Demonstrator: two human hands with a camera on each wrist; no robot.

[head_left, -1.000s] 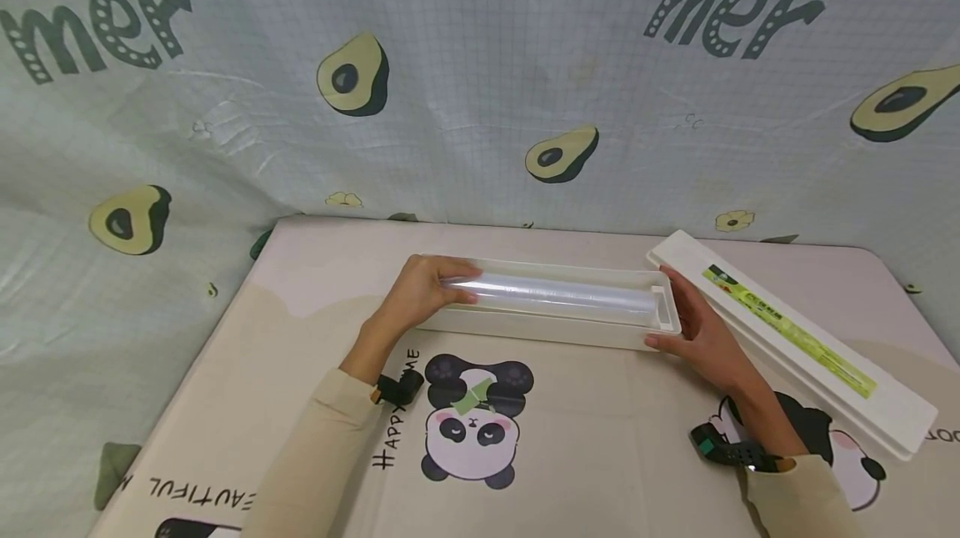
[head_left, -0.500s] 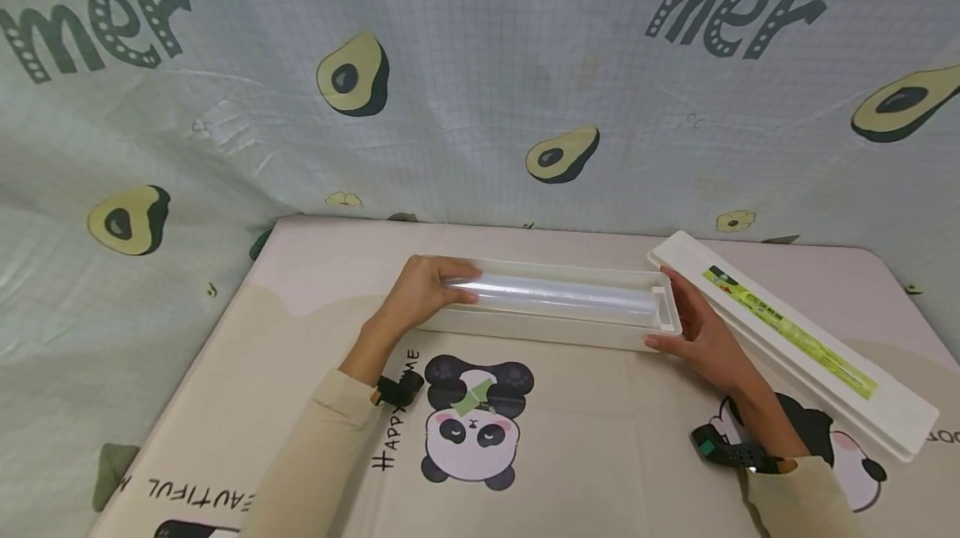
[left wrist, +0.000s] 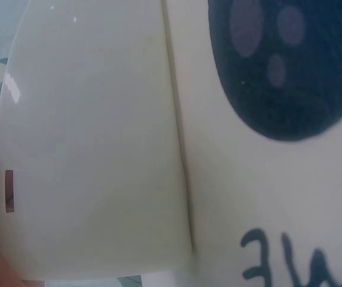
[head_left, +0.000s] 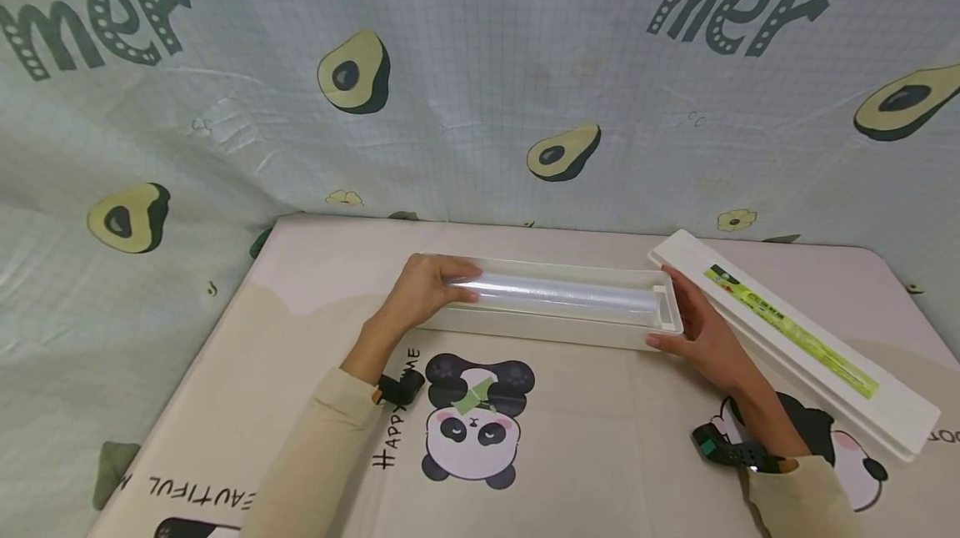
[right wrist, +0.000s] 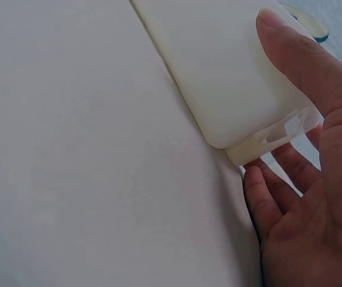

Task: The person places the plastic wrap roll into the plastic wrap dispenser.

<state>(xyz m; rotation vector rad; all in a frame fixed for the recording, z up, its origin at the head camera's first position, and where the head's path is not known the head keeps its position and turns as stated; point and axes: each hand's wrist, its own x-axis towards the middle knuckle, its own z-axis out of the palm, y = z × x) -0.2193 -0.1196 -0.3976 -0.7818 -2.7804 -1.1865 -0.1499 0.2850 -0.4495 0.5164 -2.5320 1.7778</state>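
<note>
A long white plastic box (head_left: 540, 331), without its lid on, lies on the table with a shiny roll of cling film (head_left: 562, 294) inside. My left hand (head_left: 422, 292) reaches over the box's left end, thumb and fingers on either side of the roll's end. Only part of that hand shows past the box wall (left wrist: 93, 143) in the left wrist view. My right hand (head_left: 697, 325) grips the box's right end. In the right wrist view its thumb (right wrist: 302, 57) presses the long side, and the other fingers bend around the end.
The white lid (head_left: 795, 346) with a green label lies slantwise on the table, right beside my right hand. A panda-printed cover (head_left: 585, 438) lies over the table. Behind hangs an avocado-patterned curtain (head_left: 465, 87).
</note>
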